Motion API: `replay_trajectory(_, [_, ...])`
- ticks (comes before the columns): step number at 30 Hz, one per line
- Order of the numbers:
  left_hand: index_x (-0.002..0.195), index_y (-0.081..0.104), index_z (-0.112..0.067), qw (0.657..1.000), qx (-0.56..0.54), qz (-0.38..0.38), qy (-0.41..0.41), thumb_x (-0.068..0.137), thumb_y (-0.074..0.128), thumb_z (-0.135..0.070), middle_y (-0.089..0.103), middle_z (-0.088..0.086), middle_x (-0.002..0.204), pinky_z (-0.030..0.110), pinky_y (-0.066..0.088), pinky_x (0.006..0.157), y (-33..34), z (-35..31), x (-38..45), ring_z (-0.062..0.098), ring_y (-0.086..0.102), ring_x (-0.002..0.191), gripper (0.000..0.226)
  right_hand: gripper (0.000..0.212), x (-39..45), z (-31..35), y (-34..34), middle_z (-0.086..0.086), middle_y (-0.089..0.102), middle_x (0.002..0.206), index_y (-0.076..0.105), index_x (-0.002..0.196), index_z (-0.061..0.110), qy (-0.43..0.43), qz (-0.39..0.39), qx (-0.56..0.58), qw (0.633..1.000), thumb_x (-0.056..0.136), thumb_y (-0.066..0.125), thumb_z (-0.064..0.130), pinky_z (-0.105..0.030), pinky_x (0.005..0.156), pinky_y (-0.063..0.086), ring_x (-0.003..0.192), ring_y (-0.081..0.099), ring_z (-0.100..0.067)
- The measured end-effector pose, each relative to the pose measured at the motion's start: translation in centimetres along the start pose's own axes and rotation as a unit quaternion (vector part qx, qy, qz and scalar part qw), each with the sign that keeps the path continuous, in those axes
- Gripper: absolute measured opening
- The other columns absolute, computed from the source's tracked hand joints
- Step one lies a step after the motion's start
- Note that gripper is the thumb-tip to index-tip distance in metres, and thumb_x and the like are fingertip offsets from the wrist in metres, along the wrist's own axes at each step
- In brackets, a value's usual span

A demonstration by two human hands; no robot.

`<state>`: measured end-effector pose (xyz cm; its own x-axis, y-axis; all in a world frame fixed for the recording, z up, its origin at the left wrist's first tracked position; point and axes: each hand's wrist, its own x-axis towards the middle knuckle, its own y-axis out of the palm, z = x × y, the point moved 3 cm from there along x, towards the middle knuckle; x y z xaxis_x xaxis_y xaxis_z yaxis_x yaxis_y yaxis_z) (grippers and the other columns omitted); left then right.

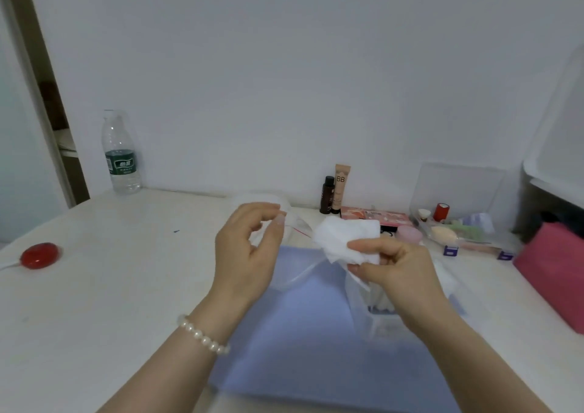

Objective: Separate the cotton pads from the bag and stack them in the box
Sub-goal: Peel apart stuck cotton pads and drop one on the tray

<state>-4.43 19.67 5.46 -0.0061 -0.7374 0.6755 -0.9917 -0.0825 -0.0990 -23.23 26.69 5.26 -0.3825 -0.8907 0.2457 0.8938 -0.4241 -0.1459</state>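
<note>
Near the middle of the frame, above the blue mat (300, 333), the right hand (398, 273) is pinching loose cotton pads (344, 239) while the left hand (249, 251) is pinching the clear bag (294, 223), so pads may be slipping free before reaching the box (379, 314) below.

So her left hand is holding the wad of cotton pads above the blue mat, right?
Not quite. The head view shows the right hand pinching the cotton pads above the blue mat; the left hand holds the clear bag.
</note>
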Motion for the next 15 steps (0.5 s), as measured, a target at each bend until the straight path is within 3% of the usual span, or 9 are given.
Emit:
replay_trajectory(2, [0.086,0.067,-0.020,0.976,-0.142,0.062,-0.154,0.083,0.061,-0.032,0.070,-0.006,0.090,0.021,0.051,0.078,2.4,-0.5,-0.1,0.012,0.066,0.088,0.014,0.033,0.4,0.3,-1.0,0.022,0.064,0.064,0.071,0.076,0.023,-0.018,-0.012,0.024,0.999,0.070,0.072,-0.010,-0.009,0.050,0.043,0.053,0.054,0.010])
replay_trajectory(5, [0.100,0.065,-0.013,0.879,-0.296,0.168,-0.335,0.080,0.068,-0.036,0.071,0.006,0.099,0.034,0.055,0.081,6.0,-1.1,-0.7,0.021,0.069,0.091,0.031,0.036,1.0,0.5,-1.5,0.021,0.068,0.073,0.071,0.082,0.020,-0.042,0.002,0.034,0.999,0.067,0.072,-0.013,-0.006,0.058,0.046,0.064,0.060,0.011])
replay_trajectory(7, [0.104,0.065,-0.011,0.834,-0.352,0.220,-0.363,0.072,0.065,-0.039,0.072,0.009,0.100,0.037,0.056,0.082,7.7,-1.4,-1.3,0.022,0.070,0.090,0.043,0.043,1.5,0.6,-1.4,0.011,0.070,0.090,0.071,0.080,0.024,-0.063,0.028,0.024,0.997,0.066,0.071,-0.016,-0.011,0.064,0.051,0.076,0.065,0.004])
replay_trajectory(10, [0.112,0.062,0.000,0.814,-0.382,0.226,-0.375,0.073,0.065,-0.024,0.070,0.020,0.104,0.037,0.058,0.078,9.5,-0.8,-1.5,0.027,0.069,0.091,0.046,0.048,2.3,0.3,-0.9,0.001,0.068,0.099,0.071,0.082,0.024,-0.078,0.077,-0.005,0.994,0.066,0.067,-0.021,-0.013,0.067,0.051,0.081,0.065,0.001])
replay_trajectory(13, [0.116,0.059,0.002,0.805,-0.393,0.200,-0.396,0.084,0.059,-0.010,0.070,0.020,0.104,0.035,0.059,0.070,9.9,0.5,-1.4,0.026,0.071,0.085,0.034,0.045,3.0,-0.1,-1.0,0.002,0.066,0.096,0.070,0.085,0.022,-0.065,0.092,-0.012,0.994,0.067,0.068,-0.019,-0.012,0.066,0.050,0.076,0.064,0.003])
replay_trajectory(15, [0.118,0.058,0.002,0.796,-0.405,0.199,-0.404,0.092,0.051,-0.007,0.069,0.021,0.107,0.034,0.059,0.069,10.1,1.4,-1.5,0.026,0.070,0.088,0.028,0.035,3.5,-0.5,-1.5,-0.002,0.071,0.085,0.071,0.086,0.020,-0.041,0.090,0.023,0.995,0.071,0.070,-0.012,-0.018,0.063,0.054,0.069,0.068,-0.009])
